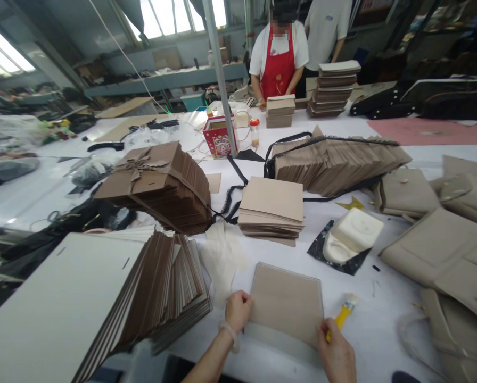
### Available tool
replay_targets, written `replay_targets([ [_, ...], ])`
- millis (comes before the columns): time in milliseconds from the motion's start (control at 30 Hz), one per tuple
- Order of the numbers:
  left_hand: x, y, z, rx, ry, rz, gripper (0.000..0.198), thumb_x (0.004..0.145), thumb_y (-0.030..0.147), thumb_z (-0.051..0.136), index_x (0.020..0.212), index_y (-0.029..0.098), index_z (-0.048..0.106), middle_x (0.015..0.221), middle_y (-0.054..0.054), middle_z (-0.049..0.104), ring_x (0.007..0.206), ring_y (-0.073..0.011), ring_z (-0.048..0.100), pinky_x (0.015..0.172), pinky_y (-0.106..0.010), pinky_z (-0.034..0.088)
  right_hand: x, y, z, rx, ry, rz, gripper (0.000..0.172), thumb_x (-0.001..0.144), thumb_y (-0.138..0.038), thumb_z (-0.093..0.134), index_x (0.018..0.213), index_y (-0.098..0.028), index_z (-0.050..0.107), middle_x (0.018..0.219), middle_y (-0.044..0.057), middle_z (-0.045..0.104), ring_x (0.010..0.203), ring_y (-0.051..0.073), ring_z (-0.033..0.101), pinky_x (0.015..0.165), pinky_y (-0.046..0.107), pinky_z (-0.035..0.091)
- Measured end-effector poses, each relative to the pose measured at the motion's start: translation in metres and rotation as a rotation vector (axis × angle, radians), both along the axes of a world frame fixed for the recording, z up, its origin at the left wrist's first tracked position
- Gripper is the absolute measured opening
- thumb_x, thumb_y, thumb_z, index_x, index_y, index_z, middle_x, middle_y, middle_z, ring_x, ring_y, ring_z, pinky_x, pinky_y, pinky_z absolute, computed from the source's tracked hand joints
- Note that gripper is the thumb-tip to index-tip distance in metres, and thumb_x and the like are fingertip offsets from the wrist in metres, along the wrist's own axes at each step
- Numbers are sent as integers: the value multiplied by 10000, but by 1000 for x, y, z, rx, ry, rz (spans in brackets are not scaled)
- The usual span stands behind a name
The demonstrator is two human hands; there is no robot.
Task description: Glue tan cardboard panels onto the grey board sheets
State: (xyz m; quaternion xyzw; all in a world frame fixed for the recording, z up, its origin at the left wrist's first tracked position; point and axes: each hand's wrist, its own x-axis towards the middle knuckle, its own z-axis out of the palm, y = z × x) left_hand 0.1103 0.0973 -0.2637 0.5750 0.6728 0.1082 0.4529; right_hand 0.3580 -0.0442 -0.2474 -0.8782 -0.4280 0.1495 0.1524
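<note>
Beyond the beige panel [286, 300], card stack [271, 210], white tub [352, 234], brush [344, 314] beside.

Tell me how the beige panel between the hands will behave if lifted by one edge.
Probably fairly stiff: the beige panel lies dead flat with straight edges, like those in the stack behind. Likely light, being thin. It may slide easily on the smooth white table, so the left hand at its edge helps.

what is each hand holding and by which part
The left hand grips the beige panel at its left edge; the right hand holds the yellow-handled brush by its handle, resting on the panel's lower right corner.
</note>
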Motion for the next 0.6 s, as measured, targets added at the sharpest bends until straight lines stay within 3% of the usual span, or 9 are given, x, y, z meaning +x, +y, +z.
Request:
replay_targets([
  [600,-1,-1,2,33,69,-73,177,829,271,571,743,164,681,728,-46,701,709,-171,640,644,-254,410,-3,1,4,15,-37,20,247,880,-430,308,777,-253,445,611,16,576,563,231,594,546,295,348],
])
